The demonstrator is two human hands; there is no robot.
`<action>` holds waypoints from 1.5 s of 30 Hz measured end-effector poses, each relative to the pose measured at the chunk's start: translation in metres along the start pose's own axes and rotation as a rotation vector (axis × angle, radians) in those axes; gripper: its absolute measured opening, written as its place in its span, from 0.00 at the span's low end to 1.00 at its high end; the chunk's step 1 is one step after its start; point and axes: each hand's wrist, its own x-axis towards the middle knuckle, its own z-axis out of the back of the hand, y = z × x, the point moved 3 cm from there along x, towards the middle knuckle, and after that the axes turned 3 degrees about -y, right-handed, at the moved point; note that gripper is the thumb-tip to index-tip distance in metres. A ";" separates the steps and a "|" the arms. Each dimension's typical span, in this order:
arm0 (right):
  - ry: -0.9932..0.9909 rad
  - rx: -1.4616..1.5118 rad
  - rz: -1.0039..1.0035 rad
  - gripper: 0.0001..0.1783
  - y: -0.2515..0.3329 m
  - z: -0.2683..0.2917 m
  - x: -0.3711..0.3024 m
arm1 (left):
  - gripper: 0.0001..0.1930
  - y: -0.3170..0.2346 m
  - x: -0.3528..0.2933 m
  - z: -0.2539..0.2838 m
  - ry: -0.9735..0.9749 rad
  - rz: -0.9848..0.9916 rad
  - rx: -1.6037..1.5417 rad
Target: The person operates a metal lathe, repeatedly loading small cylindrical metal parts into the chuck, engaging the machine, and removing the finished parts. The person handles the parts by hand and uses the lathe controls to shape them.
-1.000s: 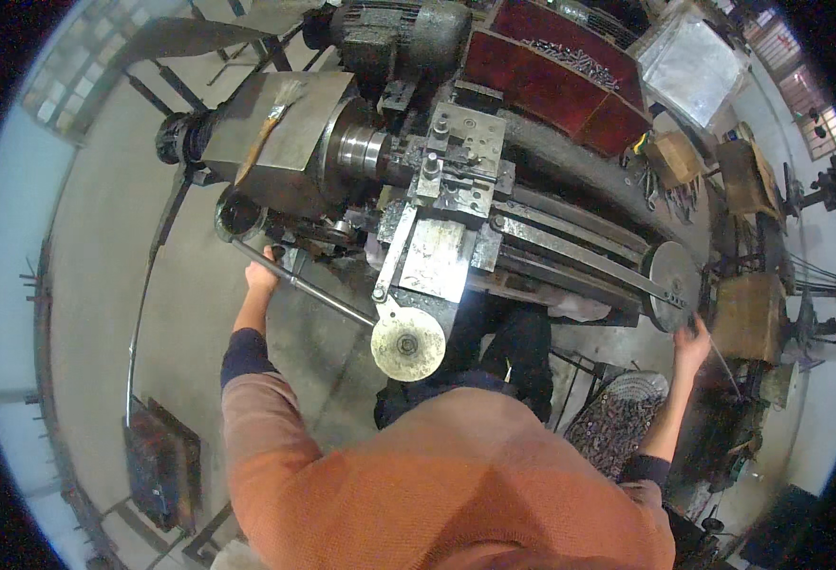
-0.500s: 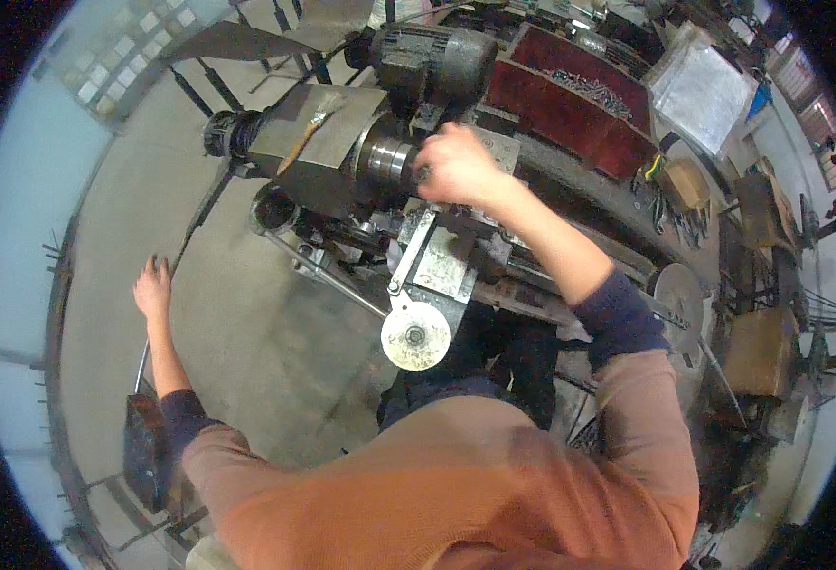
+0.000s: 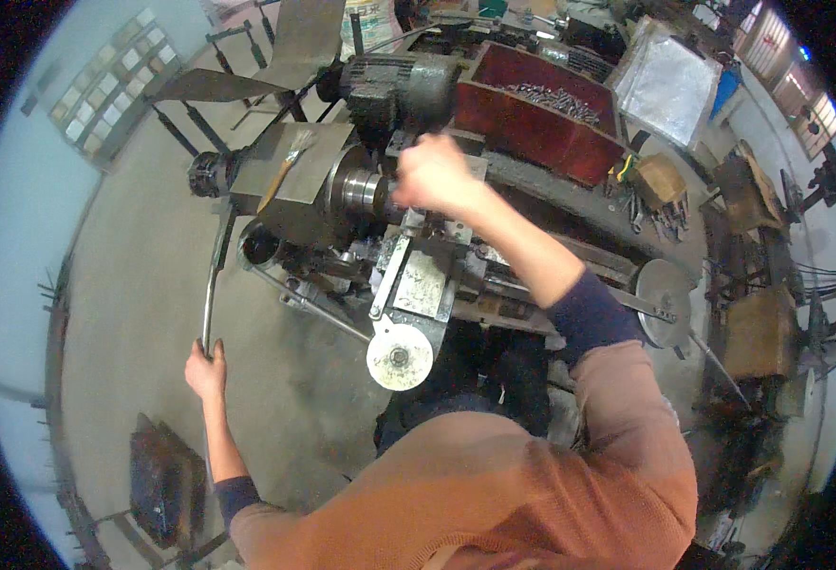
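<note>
I stand over a metal lathe (image 3: 437, 275). My left hand (image 3: 205, 369) is closed on the lower end of a long bent steel lever (image 3: 213, 285) that runs up to the machine's left end. My right hand (image 3: 434, 176) is stretched forward, closed by the chuck (image 3: 356, 193); what it grips is hidden under the fingers. A round pale handwheel (image 3: 399, 357) hangs on the carriage in front of my body.
A red tray (image 3: 541, 128) of metal parts sits behind the lathe beside a grey motor (image 3: 408, 90). A second round wheel (image 3: 663, 290) is at the lathe's right end. A brush (image 3: 283, 169) lies on the headstock. Benches with tools stand at right; a dark plate (image 3: 159, 480) lies lower left.
My left hand left the front of the lathe, swung out left and closed on the long lever. My right hand came from the far right wheel up to the chuck.
</note>
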 end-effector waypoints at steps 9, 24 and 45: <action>-0.746 0.044 -0.032 0.26 -0.151 0.087 -0.103 | 0.19 -0.130 0.026 -0.001 -0.060 -0.489 -0.152; -0.050 -0.102 -1.549 0.28 -0.209 -0.048 -0.656 | 0.13 -0.240 -0.025 -0.093 0.550 -0.642 -0.481; 0.822 0.072 -1.226 0.22 -0.206 -0.131 -0.632 | 0.13 -0.228 -0.028 -0.063 0.352 -0.598 -0.422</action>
